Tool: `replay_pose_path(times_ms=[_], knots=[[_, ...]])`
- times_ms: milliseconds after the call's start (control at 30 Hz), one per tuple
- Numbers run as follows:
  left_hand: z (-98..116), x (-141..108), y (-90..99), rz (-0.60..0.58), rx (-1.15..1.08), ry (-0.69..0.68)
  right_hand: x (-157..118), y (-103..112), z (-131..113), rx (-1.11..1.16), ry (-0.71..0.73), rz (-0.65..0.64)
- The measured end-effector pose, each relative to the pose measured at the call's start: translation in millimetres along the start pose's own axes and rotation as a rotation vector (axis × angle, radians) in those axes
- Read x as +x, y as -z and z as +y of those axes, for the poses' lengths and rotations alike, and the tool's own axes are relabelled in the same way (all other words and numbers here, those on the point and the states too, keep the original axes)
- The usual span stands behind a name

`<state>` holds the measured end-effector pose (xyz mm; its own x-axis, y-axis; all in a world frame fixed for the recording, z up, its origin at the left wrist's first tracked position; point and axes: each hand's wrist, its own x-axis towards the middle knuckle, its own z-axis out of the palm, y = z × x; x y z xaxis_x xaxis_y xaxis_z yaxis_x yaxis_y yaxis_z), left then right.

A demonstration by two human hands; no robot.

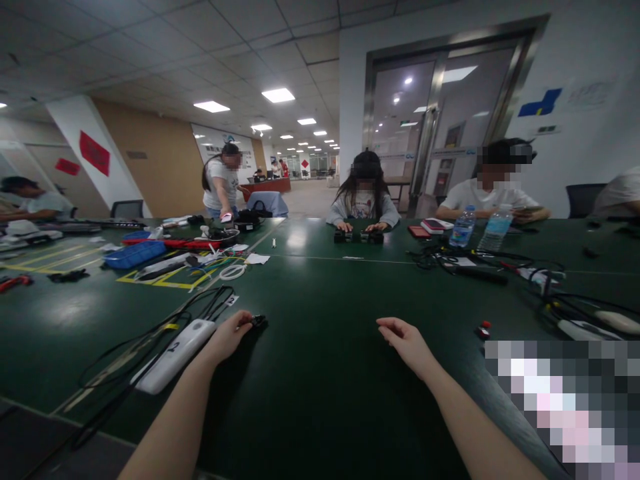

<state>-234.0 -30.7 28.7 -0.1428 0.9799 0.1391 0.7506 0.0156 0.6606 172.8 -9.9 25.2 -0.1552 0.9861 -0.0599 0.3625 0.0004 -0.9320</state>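
Note:
My left hand is closed on a small dark object at the left of centre, just above or on the green table. The object is too small to name. Beside that hand lies a white power strip marked "2". To the right, my right hand hangs over the table with its fingers curled together. Whether anything is between its fingertips cannot be made out.
Black cables run at the left, near a blue tray. Across the table a person's hands rest by black devices. Two bottles, more cables and a small red-and-black item are at the right.

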Motion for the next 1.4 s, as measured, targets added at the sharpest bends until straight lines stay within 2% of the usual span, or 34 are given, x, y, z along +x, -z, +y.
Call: replay_pose_path(times_ms=[267,567,1200,1400], knots=[[-1.7,1.1,-3.0,-0.020,0.158,-0.054,1.5,-0.1,3.1,-0.002,0.000,0.001],[2.2,1.2,-3.8,0.006,0.258,0.040,3.7,-1.0,4.9,0.002,0.012,0.006],[-4.0,1.3,-1.7,-0.044,0.193,-0.105,1.3,0.6,1.9,-0.009,-0.002,0.001],[-5.1,0.8,-1.3,-0.016,0.197,-0.115,3.6,-0.3,5.3,-0.014,0.026,0.011]])
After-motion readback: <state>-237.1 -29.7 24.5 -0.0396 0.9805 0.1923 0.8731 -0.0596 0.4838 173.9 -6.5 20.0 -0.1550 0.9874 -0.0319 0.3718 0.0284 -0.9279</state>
